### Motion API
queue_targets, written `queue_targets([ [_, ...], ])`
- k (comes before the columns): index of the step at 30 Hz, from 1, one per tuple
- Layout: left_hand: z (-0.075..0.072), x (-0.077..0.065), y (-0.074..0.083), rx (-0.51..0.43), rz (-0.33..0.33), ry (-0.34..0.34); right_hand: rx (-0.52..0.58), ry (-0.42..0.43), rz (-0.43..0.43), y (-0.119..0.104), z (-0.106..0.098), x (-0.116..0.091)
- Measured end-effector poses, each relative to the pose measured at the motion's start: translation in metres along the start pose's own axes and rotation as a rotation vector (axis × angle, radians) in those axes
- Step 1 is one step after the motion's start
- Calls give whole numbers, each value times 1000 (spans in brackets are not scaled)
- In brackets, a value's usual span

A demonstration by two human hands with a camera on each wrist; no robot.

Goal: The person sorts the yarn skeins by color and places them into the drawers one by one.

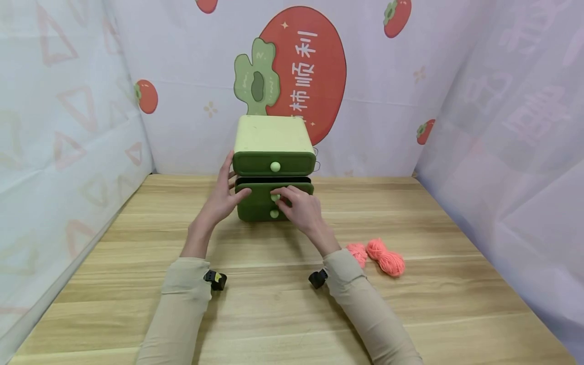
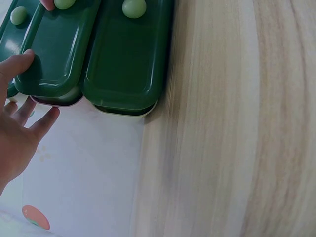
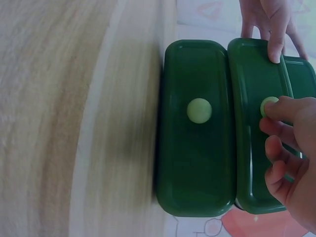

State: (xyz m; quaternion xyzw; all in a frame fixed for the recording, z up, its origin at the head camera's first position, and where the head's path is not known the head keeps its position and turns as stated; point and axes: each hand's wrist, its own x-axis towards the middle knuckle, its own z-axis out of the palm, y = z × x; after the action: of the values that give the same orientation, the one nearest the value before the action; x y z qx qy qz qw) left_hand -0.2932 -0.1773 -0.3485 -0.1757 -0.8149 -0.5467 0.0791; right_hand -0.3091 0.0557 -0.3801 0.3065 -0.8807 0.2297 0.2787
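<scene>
A small cabinet (image 1: 274,134) with a pale green top and dark green drawers stands at the back of the table. Its middle drawer (image 1: 255,197) is pulled out a little, showing a dark gap above its front. With thumb and forefinger my right hand (image 1: 302,207) pinches that drawer's round pale knob (image 3: 266,104), its other fingers loosely bent. My left hand (image 1: 218,204) is at the cabinet's left side, its thumb on the middle drawer's front and its fingers extended along the side. Below is the bottom drawer (image 3: 197,163); the top drawer (image 1: 253,164) sits above.
Pink yarn bundles (image 1: 391,263) lie on the wooden table (image 1: 264,314), right of my right forearm, which partly overlaps one of them. Behind the cabinet hangs a white cloth (image 1: 191,137) printed with red fruit; cloth walls also flank the table.
</scene>
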Motion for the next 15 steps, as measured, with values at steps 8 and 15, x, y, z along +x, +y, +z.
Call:
queue_targets([
  [8, 0, -4, 20, 71, 58, 15, -30, 50, 66, 1, 9, 3],
  [15, 4, 5, -3, 62, 74, 52, -44, 80, 54, 1, 13, 3],
])
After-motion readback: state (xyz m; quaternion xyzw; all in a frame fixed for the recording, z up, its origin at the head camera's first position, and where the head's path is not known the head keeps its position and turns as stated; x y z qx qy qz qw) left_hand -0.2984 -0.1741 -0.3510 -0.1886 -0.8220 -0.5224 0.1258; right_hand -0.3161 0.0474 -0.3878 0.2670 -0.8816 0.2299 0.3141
